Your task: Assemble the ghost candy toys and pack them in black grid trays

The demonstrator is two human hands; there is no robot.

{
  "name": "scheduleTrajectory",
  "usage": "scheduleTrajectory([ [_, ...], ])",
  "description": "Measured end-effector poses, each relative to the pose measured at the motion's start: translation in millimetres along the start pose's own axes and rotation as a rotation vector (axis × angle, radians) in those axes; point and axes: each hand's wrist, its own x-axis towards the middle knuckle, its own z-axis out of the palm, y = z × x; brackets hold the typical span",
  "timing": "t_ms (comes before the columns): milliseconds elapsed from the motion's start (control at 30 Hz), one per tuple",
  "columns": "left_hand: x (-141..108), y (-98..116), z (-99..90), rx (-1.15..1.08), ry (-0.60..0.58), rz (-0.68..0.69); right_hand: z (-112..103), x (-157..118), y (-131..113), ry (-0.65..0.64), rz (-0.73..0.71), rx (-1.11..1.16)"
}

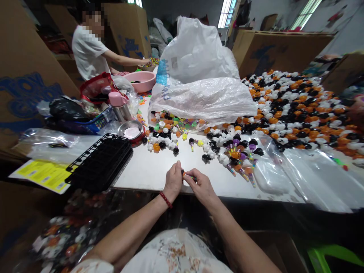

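Observation:
My left hand [173, 179] is closed around a small orange-and-black topper [183, 173] at the front edge of the white table. My right hand [200, 184] pinches a thin, dark, multicoloured stick [193, 178] that meets the topper. The two hands nearly touch, and fingers hide part of both pieces. Just beyond them lie loose white, black and orange toppers [162, 145]. To the right is a pile of assembled sticks with toppers [235, 154]. A single stick with a black top [192, 144] lies between these groups.
Stacked black trays [99, 163], a metal bowl [131, 131] and a pink-lidded flask [121, 106] stand left. A large plastic bag [199, 94] rises behind. Clear bags [315, 178] lie right, below a big topper heap [301, 110]. Another person [91, 53] works at the back left.

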Motion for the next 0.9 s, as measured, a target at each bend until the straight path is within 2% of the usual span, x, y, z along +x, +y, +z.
scheduleTrajectory([
  [67,8.8,4.6,-1.4,0.044,-0.039,0.046,-17.9,8.1,4.9,0.049,0.012,0.006],
  [100,15.5,6.9,-2.2,0.083,-0.046,0.078,-32.6,14.6,7.9,0.119,0.012,-0.001],
  [167,32.7,10.3,-3.9,0.204,-0.014,0.194,-70.8,31.5,14.2,0.347,-0.018,-0.066],
  [233,52.4,10.5,-5.0,0.374,0.044,0.35,-111.7,51.0,19.9,0.607,-0.09,-0.24],
  [300,70.8,6.8,-4.8,0.557,0.063,0.448,-141.5,70.1,24.0,0.785,-0.154,-0.513],
  [367,84.9,0.0,-3.2,0.718,0.026,0.451,-149.1,87.8,27.2,0.796,-0.199,-0.695],
  [433,92.8,-8.0,-1.4,0.816,-0.008,0.44,-132.4,104.0,31.0,0.648,-0.235,-0.731],
  [533,92.2,-18.0,-2.6,0.821,-0.01,0.473,-79.8,125.4,39.0,0.362,-0.224,-0.72],
  [600,85.4,-22.6,-6.8,0.774,-0.011,0.512,-45.0,137.5,43.8,0.239,-0.152,-0.796],
  [667,76.3,-26.4,-12.5,0.739,-0.021,0.546,-20.5,147.8,46.8,0.171,-0.086,-0.907],
  [733,68.7,-29.5,-18.4,0.707,-0.04,0.575,-7.2,155.7,47.9,0.134,-0.064,-0.985],
  [833,67.3,-31.2,-25.3,0.598,-0.013,0.593,-0.1,158.3,47.6,0.117,-0.062,-0.971],
  [900,75.1,-28.6,-28.1,0.542,0.053,0.583,1.7,150.4,47.9,0.173,-0.059,-0.864],
])
